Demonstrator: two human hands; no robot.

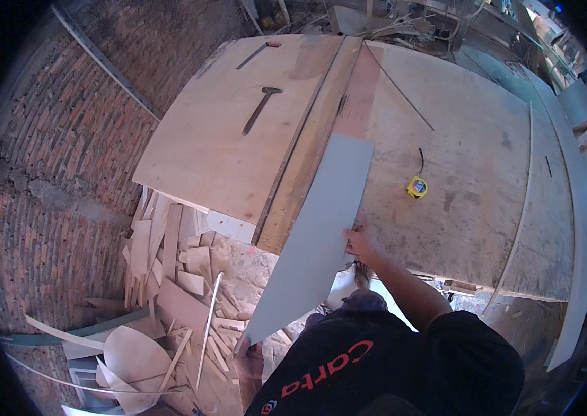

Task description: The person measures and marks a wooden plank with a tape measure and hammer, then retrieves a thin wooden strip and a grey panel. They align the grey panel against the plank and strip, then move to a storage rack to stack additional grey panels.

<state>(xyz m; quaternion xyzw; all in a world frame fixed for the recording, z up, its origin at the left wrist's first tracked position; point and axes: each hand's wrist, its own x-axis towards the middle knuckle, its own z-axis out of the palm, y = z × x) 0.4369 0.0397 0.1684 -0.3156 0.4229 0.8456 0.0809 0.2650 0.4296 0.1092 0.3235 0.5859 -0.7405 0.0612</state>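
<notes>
Where the grey panel (318,229) lies: left hand (249,357) to beyond right hand (361,243)
Long axis: points forward-right from left hand
Left hand: grasping near tip
Right hand: grasping right edge

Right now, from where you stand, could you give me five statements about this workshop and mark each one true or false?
1. The left grip and the right grip are both on the grey panel. True.

2. The tape measure is blue. False: the tape measure is yellow.

3. A hammer lies on the table, to the left of the tape measure. True.

4. The whole of the grey panel lies within the table's edges. False: the near end of the grey panel juts out past the table's near edge.

5. A brick wall stands to the left of the table. True.
</notes>
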